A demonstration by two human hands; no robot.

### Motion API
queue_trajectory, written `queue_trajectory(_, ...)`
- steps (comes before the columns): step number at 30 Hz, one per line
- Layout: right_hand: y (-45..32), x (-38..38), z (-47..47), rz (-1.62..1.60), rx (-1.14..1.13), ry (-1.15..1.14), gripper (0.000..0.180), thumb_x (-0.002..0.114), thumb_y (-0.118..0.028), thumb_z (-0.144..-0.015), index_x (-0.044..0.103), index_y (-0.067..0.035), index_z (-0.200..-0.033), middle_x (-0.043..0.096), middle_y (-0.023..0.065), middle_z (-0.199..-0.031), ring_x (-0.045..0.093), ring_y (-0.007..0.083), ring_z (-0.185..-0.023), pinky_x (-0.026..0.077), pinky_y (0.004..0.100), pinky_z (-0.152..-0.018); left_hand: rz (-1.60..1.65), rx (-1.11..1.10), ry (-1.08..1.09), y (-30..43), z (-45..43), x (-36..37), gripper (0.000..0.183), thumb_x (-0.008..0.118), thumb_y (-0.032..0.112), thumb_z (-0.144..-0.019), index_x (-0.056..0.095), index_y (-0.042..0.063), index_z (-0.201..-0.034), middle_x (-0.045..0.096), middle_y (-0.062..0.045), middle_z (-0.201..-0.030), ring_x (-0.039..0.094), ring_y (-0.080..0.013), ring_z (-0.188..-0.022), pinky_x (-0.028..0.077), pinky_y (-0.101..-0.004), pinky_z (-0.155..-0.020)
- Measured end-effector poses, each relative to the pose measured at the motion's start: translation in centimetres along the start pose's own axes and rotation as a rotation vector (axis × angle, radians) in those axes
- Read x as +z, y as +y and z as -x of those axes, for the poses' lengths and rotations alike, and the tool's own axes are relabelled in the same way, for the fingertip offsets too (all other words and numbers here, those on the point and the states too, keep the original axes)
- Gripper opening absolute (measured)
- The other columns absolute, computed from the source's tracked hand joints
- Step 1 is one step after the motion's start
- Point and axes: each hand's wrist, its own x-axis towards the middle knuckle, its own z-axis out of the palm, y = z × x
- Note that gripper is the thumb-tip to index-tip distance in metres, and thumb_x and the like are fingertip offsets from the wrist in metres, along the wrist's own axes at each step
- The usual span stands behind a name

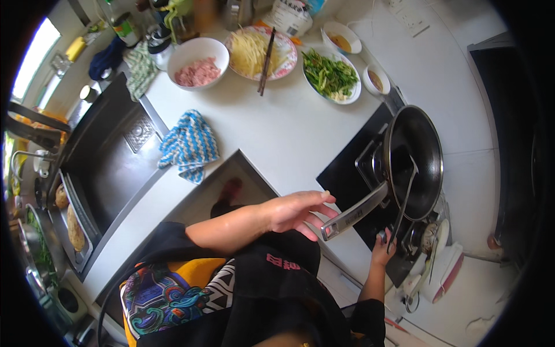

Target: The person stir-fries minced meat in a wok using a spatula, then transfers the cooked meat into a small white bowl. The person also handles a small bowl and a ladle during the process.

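Observation:
My left hand (299, 211) is beside the end of the long metal wok handle (357, 211), palm partly turned up and fingers apart, holding nothing. The dark wok (418, 165) sits on the black gas stove (342, 173), and its bottom looks bare. A long-handled metal ladle or spatula (406, 199) leans in the wok, its handle reaching over the rim towards me. Under that handle's end, my right hand (382, 250) has its fingers around a grey stove knob (381, 236).
Along the back of the counter stand a bowl of minced meat (197, 73), a plate of shredded potato (251, 50) with chopsticks (266, 65), chopped green peppers (329, 73) and small bowls (376, 81). A striped cloth (190, 143) lies by the sink (117, 160). Lidded cookware (429, 240) crowds the stove's right side.

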Motion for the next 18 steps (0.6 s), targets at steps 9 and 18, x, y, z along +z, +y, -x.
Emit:
queue_trajectory(9, -1.3, -0.9, 0.0, 0.075, 0.101, -0.133, 0.041, 0.070, 0.004, -0.072, 0.061, -0.005, -0.111, 0.058, 0.0108, -0.098, 0.059, 0.0239, -0.085, 0.050, 0.0301, -0.072, 0.105, 0.059, 0.048, -1.1, 0.6, -3.5, 0.056, 0.048, 0.045, -0.094, 0.038, 0.003, -0.129, 0.052, -0.015, -0.118, 0.063, -0.0231, -0.092, 0.058, -0.0354, -0.070)
queue_trajectory(18, 0.8, -2.3, -0.5, 0.264, -0.145, -0.196, 0.039, 0.068, -0.008, -0.076, 0.061, -0.004, -0.114, 0.062, 0.0135, -0.103, 0.061, 0.0258, -0.089, 0.050, 0.0318, -0.071, 0.206, 0.108, 0.088, -2.2, 1.3, -5.8, 0.058, 0.048, 0.041, -0.095, 0.034, -0.002, -0.132, 0.052, -0.016, -0.116, 0.064, -0.0215, -0.090, 0.059, -0.0329, -0.069)
